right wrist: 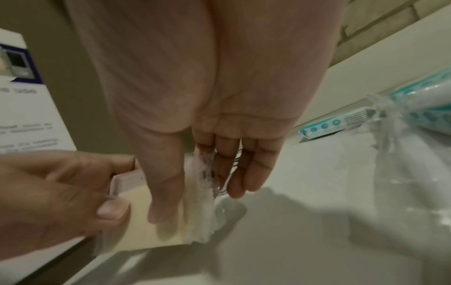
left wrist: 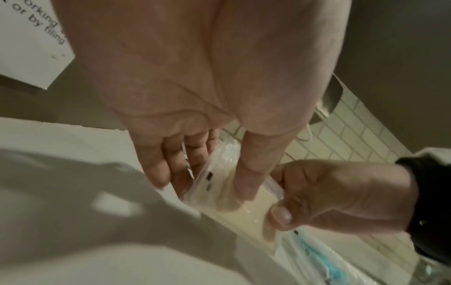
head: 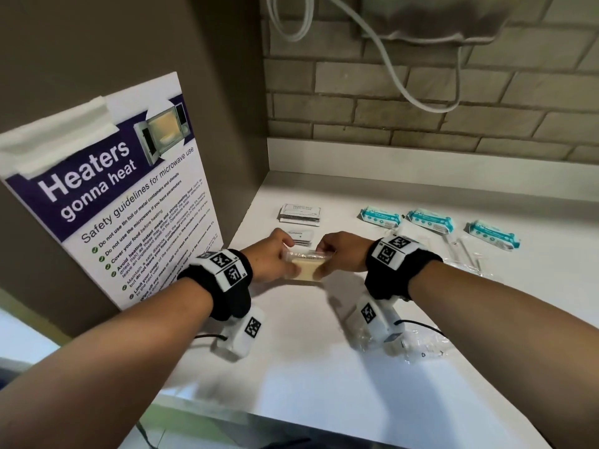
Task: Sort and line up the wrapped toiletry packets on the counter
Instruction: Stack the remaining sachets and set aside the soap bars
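A cream soap bar in a clear wrapper (head: 306, 268) is held just above the white counter (head: 311, 367) between both hands. My left hand (head: 287, 260) pinches its left end, thumb on the near side and fingers behind, as the left wrist view shows (left wrist: 207, 189). My right hand (head: 324, 257) pinches the right end, thumb (right wrist: 165, 192) on the near face of the soap bar (right wrist: 144, 214). Just behind lie white toothpaste sachets (head: 301, 237) and a stack of white conditioner sachets (head: 299, 213). Three teal packets (head: 429, 220) lie in a row to the right.
A microwave safety poster (head: 113, 205) leans on the brown side wall at the left. A brick wall (head: 421, 118) with a hanging white cable closes the back. Clear-wrapped long items (head: 460, 254) lie by the teal packets, and crumpled clear plastic (head: 424, 348) lies under my right forearm.
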A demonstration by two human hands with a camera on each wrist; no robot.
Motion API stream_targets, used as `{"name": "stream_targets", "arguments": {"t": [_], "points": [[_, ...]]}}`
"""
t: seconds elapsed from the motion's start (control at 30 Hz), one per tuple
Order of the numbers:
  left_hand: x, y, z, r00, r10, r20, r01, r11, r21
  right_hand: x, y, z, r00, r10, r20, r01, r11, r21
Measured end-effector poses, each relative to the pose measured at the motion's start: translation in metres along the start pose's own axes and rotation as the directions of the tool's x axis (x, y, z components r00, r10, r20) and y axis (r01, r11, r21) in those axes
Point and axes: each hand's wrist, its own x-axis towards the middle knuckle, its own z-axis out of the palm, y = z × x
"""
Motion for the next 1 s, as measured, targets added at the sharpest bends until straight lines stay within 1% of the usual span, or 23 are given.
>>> {"name": "stream_targets", "arguments": {"t": [0.07,0.13,0.17,0.23,0.33,0.43,0.5,0.57,0.8,0.9,1.0], "points": [[0.003,0.000,-0.005,0.999,-0.045,-0.027,0.043,0.996,-0.082,0.006,0.003,-0.003,1.000,0.023,0.014,-0.024,0.988,0.150],[0.005,0.002,-0.009,0.995,-0.097,-0.039,0.090,0.984,-0.153,0.011,0.001,-0.002,0.997,0.042,0.067,-0.063,0.932,0.357],[0.006,0.002,-0.010,0.991,-0.123,-0.046,0.113,0.978,-0.178,0.013,0.001,-0.001,0.995,0.052,0.084,-0.082,0.904,0.419],[0.013,-0.005,-0.011,0.983,-0.174,-0.063,0.156,0.963,-0.220,0.017,-0.002,0.003,0.993,0.072,0.096,-0.109,0.880,0.463],[0.016,-0.008,-0.012,0.972,-0.222,-0.071,0.202,0.955,-0.219,0.024,-0.007,0.010,0.991,0.091,0.099,-0.127,0.877,0.464],[0.010,-0.007,-0.011,0.968,-0.246,-0.043,0.226,0.935,-0.275,0.028,-0.009,0.016,0.988,0.116,0.100,-0.150,0.866,0.477],[0.012,-0.011,-0.009,0.964,-0.265,-0.027,0.249,0.932,-0.263,0.031,-0.009,0.021,0.986,0.127,0.103,-0.162,0.851,0.500],[0.015,-0.016,-0.008,0.962,-0.271,-0.038,0.252,0.931,-0.264,0.033,-0.010,0.023,0.985,0.129,0.115,-0.170,0.846,0.506],[0.021,-0.016,-0.010,0.955,-0.290,-0.063,0.265,0.930,-0.254,0.042,-0.015,0.022,0.984,0.139,0.111,-0.174,0.886,0.430],[0.025,-0.017,-0.012,0.954,-0.298,-0.030,0.286,0.937,-0.201,0.044,-0.015,0.022,0.982,0.153,0.110,-0.184,0.904,0.386],[0.026,-0.015,-0.011,0.953,-0.302,-0.033,0.293,0.943,-0.156,0.045,-0.016,0.022,0.980,0.165,0.111,-0.194,0.918,0.347]]}}
